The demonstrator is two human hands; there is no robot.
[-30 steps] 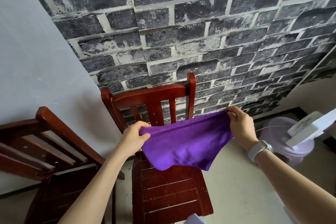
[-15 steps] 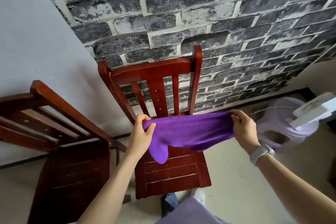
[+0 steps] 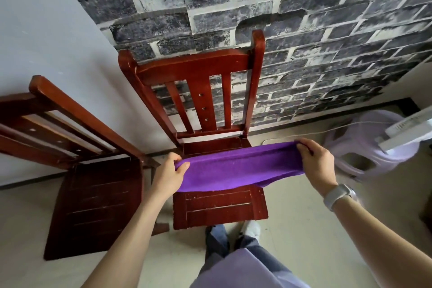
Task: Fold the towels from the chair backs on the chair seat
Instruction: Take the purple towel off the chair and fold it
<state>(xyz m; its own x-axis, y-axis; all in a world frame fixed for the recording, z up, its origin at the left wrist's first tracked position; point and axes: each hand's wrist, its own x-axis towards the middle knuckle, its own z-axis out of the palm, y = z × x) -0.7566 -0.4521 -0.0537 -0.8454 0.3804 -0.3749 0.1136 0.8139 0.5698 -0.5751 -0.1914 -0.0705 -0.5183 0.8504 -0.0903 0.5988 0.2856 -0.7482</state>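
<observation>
Nearest the camera, the person's lilac garment point(image 3: 247, 271) and blue trouser legs point(image 3: 217, 238) fill the bottom of the view, with a pale shoe point(image 3: 251, 229) on the cream floor point(image 3: 304, 229) just in front of the chair.

Both forearms reach forward. The left hand point(image 3: 169, 176) pinches the left end of a purple terry towel point(image 3: 238, 170), thumb on top and fingers curled beneath. The right hand point(image 3: 318, 166), with a light grey watch point(image 3: 337, 195) on its wrist, grips the right end, fingers curled over the upper edge. The towel is stretched between the two hands as a long band, doubled over along its far edge. It hangs over the rear half of the red-brown slatted wooden chair seat point(image 3: 219, 210); whether its lower edge touches the seat I cannot tell.

Behind the towel rises the chair's slatted back point(image 3: 201, 100), bare of cloth. To the left stands a second red-brown wooden chair point(image 3: 93, 206), turned at an angle. To the right sits a pale lilac plastic stool point(image 3: 374, 147) bearing a white appliance point(image 3: 409, 128). Farthest off are the dark grey brick-pattern wall point(image 3: 257, 7) and a plain pale wall point(image 3: 46, 42) on the left.
</observation>
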